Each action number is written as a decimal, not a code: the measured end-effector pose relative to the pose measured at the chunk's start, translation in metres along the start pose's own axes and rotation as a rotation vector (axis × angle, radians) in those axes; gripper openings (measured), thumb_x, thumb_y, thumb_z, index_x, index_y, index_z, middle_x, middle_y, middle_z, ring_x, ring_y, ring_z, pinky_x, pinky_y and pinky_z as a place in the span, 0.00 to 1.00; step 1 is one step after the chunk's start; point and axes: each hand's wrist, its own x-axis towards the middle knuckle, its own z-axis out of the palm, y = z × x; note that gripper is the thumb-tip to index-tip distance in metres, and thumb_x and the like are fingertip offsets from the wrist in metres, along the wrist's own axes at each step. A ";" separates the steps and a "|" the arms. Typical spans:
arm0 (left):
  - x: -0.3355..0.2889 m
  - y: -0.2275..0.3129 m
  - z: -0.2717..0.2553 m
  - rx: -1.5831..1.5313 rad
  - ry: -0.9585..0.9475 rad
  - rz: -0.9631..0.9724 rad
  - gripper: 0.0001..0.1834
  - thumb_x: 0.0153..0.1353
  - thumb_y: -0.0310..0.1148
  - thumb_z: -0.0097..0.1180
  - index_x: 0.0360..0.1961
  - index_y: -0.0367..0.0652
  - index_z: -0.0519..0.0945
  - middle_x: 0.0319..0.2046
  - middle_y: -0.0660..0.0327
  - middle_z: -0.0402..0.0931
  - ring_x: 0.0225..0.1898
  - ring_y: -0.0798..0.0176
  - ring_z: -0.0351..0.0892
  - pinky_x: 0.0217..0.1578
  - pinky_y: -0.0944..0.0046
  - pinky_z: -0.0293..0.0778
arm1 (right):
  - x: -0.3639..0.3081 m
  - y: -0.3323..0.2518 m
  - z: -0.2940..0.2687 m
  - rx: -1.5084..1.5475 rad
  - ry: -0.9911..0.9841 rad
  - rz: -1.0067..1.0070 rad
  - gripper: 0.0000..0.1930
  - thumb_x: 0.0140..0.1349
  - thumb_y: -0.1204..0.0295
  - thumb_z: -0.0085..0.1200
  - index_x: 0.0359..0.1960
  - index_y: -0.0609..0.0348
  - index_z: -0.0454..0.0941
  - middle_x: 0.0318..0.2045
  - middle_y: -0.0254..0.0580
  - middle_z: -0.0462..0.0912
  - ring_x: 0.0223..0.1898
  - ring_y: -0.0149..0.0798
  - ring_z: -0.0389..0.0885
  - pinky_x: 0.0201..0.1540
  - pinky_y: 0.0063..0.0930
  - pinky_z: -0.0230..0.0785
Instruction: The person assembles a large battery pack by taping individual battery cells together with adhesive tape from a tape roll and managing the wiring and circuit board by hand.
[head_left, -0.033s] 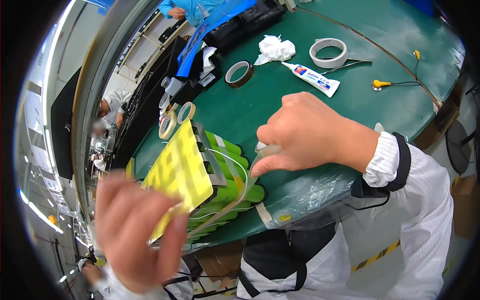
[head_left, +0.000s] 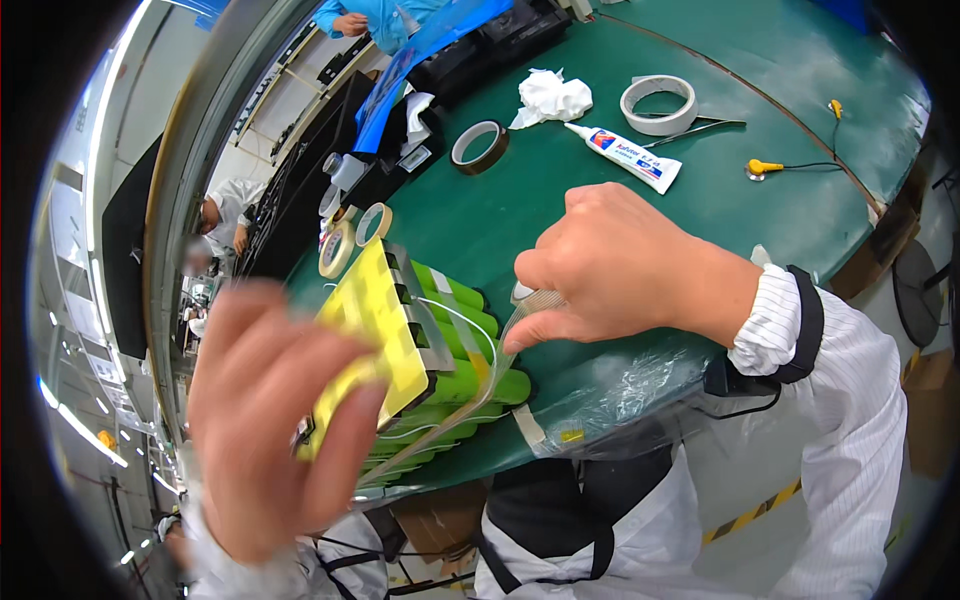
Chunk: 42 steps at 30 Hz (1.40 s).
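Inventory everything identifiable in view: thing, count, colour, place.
Battery pack: one, green-yellow, centre
Strip: one, translucent tan, along pack
Crumpled tissue: one, white, tabletop
Tape rolls: four, white, brown, two cream, beyond pack
Squeeze tube: one, white, near white roll
Tweezers: one, dark, beside tube
Cord: one, black, yellow-ended, right
Table: one, green, beneath
Plastic sheet: one, clear, table's near edge
Sheet: one, blue, upper left
Co-workers: at least two, blue, white clothes, background
Left hand: one, bare, blurred, by pack
Right hand: one, bare, pinching strip

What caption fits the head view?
Right hand pinching a clear strip beside a green and yellow battery pack, left hand blurred near it.
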 end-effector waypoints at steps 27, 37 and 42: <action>0.093 -0.044 0.055 -0.205 -1.019 0.056 0.17 0.53 0.44 0.63 0.23 0.39 0.85 0.31 0.57 0.80 0.48 0.48 0.70 0.46 0.53 0.72 | 0.002 -0.008 0.007 0.000 0.092 -0.036 0.21 0.45 0.53 0.71 0.17 0.59 0.82 0.19 0.49 0.81 0.24 0.53 0.83 0.27 0.41 0.74; 0.081 -0.049 0.051 -0.235 -0.880 0.120 0.14 0.52 0.40 0.66 0.25 0.38 0.84 0.30 0.55 0.79 0.47 0.48 0.71 0.46 0.53 0.71 | 0.010 -0.010 0.020 -0.028 0.136 -0.075 0.24 0.48 0.48 0.69 0.19 0.58 0.78 0.13 0.43 0.76 0.19 0.52 0.78 0.25 0.40 0.68; 0.054 0.003 0.017 0.117 -0.327 0.162 0.18 0.44 0.33 0.70 0.38 0.39 0.83 0.36 0.54 0.74 0.42 0.48 0.71 0.41 0.50 0.69 | 0.005 -0.002 0.010 -0.036 0.034 -0.017 0.24 0.50 0.48 0.68 0.21 0.59 0.81 0.17 0.45 0.79 0.23 0.53 0.81 0.28 0.41 0.72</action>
